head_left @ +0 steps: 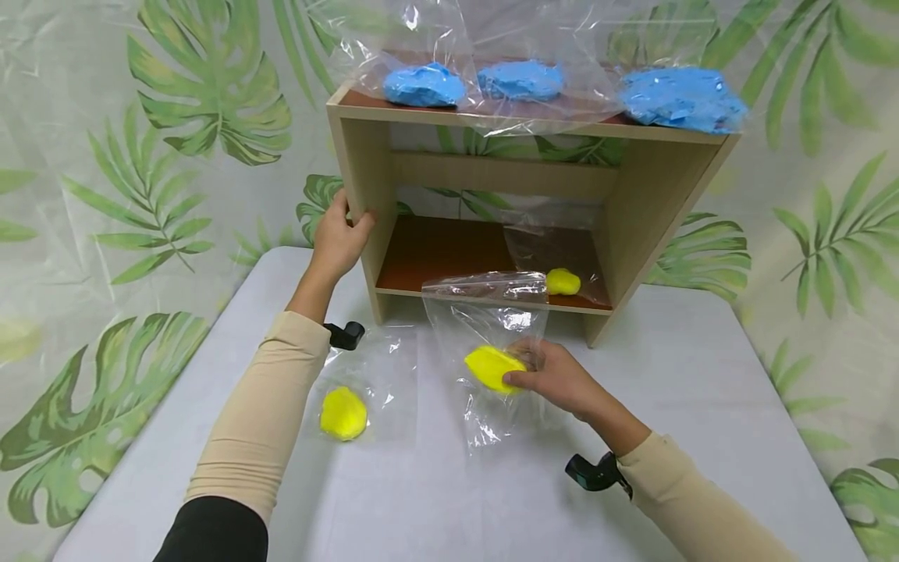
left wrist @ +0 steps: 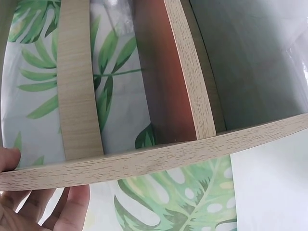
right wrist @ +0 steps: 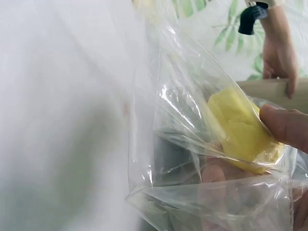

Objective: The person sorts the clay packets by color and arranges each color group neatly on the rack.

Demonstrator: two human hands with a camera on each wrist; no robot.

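Lower shelf (head_left: 449,257): one yellow bag (head_left: 562,281) stored. Right hand (head_left: 558,378) pinches second bag (head_left: 495,367); third bag (head_left: 344,412) on bench (head_left: 702,406). Left hand (head_left: 339,238) grips shelf unit's left side.

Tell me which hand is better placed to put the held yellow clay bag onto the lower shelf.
Right hand: it already pinches the bagged yellow clay before the shelf; the left hand grips the side panel.

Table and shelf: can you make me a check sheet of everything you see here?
Surface: white table.
Job's things: yellow dough in a clear bag, pinched by the right hand; wooden shelf.
Clutter: second bagged yellow lump on the table, a third on the lower shelf board, three bagged blue lumps on top.
Grippers: left hand grips the shelf's side panel.
Cables: nothing seen.
Surroundings: leaf-print backdrop.
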